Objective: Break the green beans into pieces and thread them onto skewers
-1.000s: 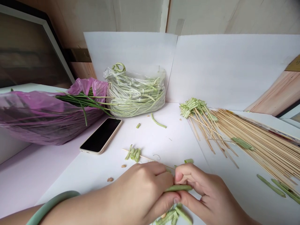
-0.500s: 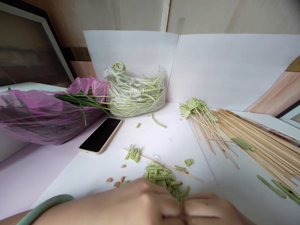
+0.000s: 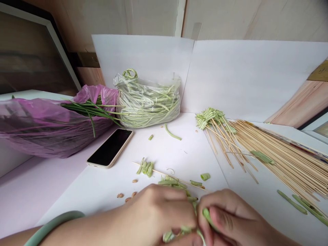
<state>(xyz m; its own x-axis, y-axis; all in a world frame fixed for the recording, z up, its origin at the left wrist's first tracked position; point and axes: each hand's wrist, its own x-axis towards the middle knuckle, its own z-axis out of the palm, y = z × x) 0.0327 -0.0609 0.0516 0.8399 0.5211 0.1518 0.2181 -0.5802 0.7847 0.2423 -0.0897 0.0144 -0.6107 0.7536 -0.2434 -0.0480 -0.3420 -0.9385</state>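
We had our left hand [image 3: 159, 213] curled closed at the bottom of the view, a jade bangle [image 3: 55, 220] circling the wrist behind it, and our right hand [image 3: 232, 218] bent close against it, the 2 just touching. The right fingers [image 3: 220, 215] pinched a cut piece of yard-long bean [image 3: 208, 218], gripping it at the tips. What the left hand gripped we could not tell, since its fingers hid it, but a heap of cut bean pieces [image 3: 170, 182] lay against and under both hands. A bamboo skewer [image 3: 179, 179] lay across that heap, and 1 short cluster of bean pieces [image 3: 146, 169] sat by its far end. Brown bean seeds [image 3: 134, 194] were scattered just left of the heap. Farther off lay a phone [image 3: 110, 148] in a cream case, a clear plastic bag of long beans [image 3: 147, 106], a purple bag [image 3: 46, 128] holding chives [image 3: 87, 109], a bundle of bamboo skewers [image 3: 284, 153] and a stack of bean-threaded skewers [image 3: 211, 119].
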